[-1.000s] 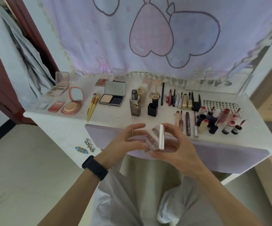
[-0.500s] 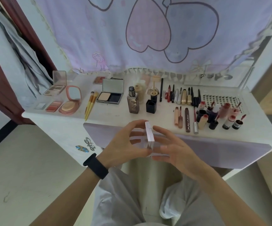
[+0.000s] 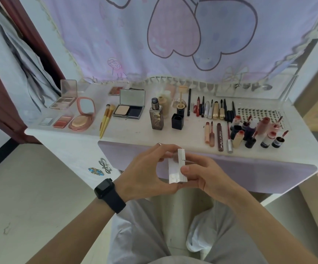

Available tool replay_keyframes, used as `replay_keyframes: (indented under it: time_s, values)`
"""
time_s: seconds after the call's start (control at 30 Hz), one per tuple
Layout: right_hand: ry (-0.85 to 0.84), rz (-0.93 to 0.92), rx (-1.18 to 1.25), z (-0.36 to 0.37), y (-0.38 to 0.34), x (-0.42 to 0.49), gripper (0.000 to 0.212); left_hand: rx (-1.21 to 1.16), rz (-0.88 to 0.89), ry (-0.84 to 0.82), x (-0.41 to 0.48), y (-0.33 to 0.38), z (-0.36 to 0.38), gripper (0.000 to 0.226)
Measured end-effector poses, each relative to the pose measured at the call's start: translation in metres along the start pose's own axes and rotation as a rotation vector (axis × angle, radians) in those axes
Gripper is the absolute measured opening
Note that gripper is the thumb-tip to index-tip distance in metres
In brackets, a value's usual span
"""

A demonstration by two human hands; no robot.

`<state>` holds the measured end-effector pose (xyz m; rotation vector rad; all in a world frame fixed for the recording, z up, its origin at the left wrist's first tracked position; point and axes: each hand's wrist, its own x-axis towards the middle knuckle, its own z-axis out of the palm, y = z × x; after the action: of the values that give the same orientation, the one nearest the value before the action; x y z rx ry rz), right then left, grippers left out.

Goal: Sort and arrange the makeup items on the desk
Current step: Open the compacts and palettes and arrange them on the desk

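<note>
Centre frame, left hand (image 3: 144, 173) and right hand (image 3: 209, 176) pinch a flat, glossy silver case (image 3: 175, 169); a dark tube (image 3: 219, 137) behind reads "COLOR".

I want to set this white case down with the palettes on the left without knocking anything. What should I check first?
1. Left hand and right hand both hold the white case: ok.
2. Case fully closed: cannot tell, mostly its edge shows.
3. Bare desk in front of the grey powder compact: ok.
4. Brown foundation bottle right of that spot stands upright: ok, though close.
</note>
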<state>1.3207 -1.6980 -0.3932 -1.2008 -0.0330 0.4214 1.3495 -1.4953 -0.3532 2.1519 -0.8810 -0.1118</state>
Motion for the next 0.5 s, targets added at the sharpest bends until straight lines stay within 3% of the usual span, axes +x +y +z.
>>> replay_keyframes:
  time_s: [0.2,0.5]
  values:
    - [-0.036,0.032,0.096,0.002,0.006,0.003,0.052,-0.059,-0.016,0.012,-0.003,-0.007,-0.001,0.081]
    - [0.068,0.098,0.112,0.011,0.011,0.010,0.057,-0.167,-0.165,0.038,0.002,-0.020,-0.003,0.071]
